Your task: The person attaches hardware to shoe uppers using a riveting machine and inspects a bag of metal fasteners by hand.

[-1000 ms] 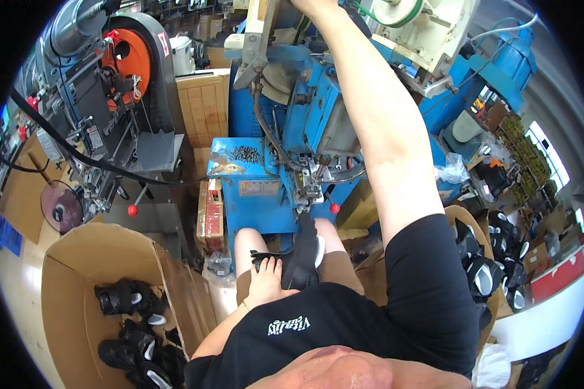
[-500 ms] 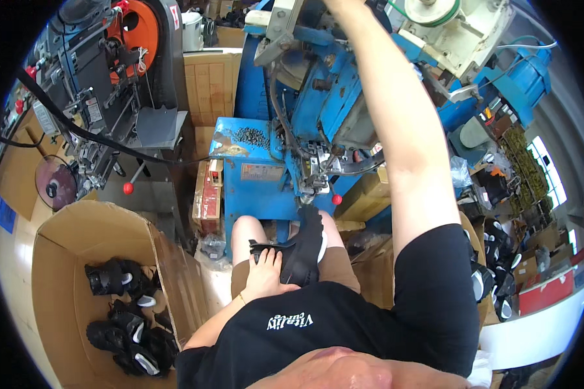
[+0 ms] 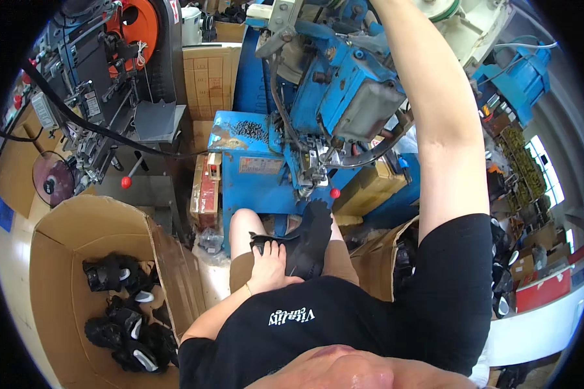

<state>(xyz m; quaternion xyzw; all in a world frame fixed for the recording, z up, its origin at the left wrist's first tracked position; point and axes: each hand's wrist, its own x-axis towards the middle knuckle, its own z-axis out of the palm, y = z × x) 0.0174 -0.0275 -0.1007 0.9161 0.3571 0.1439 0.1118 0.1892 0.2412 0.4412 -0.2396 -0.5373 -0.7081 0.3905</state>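
A black shoe (image 3: pixel 313 243) lies across my lap, its sole turned toward the right and its far end just below the blue machine's working head (image 3: pixel 311 175). My left hand (image 3: pixel 270 264) holds the shoe by its left side, fingers over the black upper and thumb toward my body. My right arm (image 3: pixel 444 110) reaches up and away along the right side of the blue machine (image 3: pixel 331 97). Its hand is beyond the top edge of the picture, so what it touches is hidden. A red-knobbed lever (image 3: pixel 335 193) sticks out beside the head.
Small metal pieces (image 3: pixel 250 130) lie on the machine's blue ledge. To my left stands a cardboard box (image 3: pixel 97 223) with several black shoes (image 3: pixel 136 321); another box (image 3: pixel 377 259) with shoes stands at right. A second machine with an orange wheel (image 3: pixel 135 29) is far left.
My right arm has swung to the right, and its hand has left the picture. The shoe has tilted slightly, hiding its white part; my left hand stays on it.
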